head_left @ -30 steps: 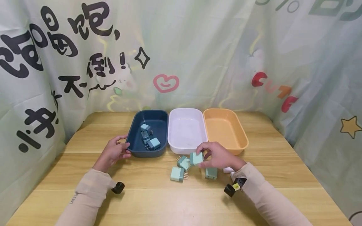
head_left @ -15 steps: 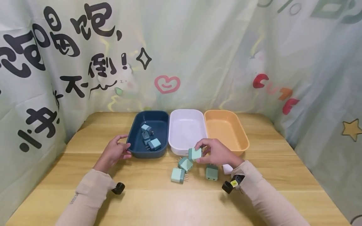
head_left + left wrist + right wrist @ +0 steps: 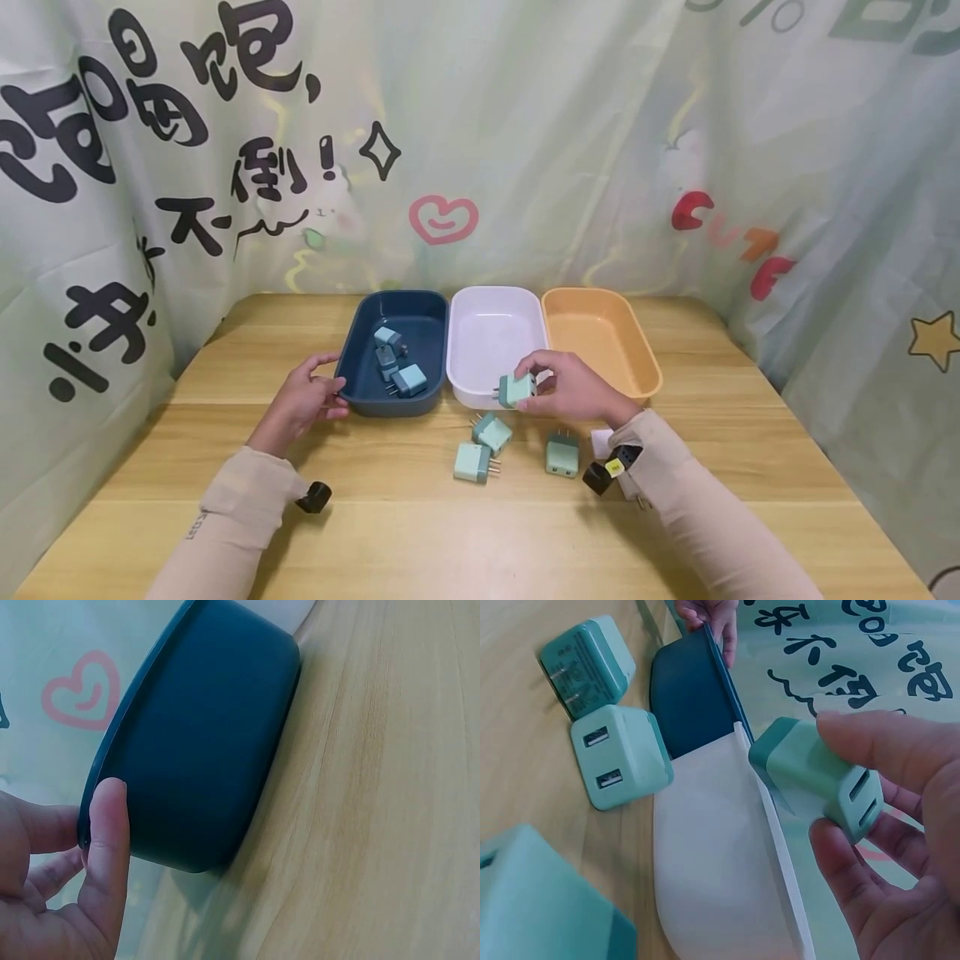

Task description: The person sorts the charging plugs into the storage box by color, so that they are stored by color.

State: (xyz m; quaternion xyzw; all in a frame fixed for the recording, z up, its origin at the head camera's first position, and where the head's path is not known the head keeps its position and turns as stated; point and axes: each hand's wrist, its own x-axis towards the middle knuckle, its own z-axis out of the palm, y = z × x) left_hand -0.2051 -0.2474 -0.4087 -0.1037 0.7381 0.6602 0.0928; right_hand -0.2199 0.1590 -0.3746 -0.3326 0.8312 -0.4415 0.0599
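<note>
Now the right hand [image 3: 577, 387] pinches a green plug [image 3: 517, 390]; just below its fingers lie three loose plugs [image 3: 471, 462]; far left of them, the left hand [image 3: 309, 396] pinches the blue box [image 3: 393, 407], three plugs inside [image 3: 410, 380], so maybe half done

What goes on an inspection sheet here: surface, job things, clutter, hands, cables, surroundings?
Surface: light wood-grain table.
Job things: navy tray with three blue chargers inside; white tray and orange tray alongside; three green chargers on the table.
Clutter: pale items by the right sleeve, partly hidden.
Hands: left hand grips the navy tray's rim; right hand pinches another green charger by the white tray's near rim.
Cables: nothing seen.
Surroundings: printed curtain behind and at both sides.
</note>
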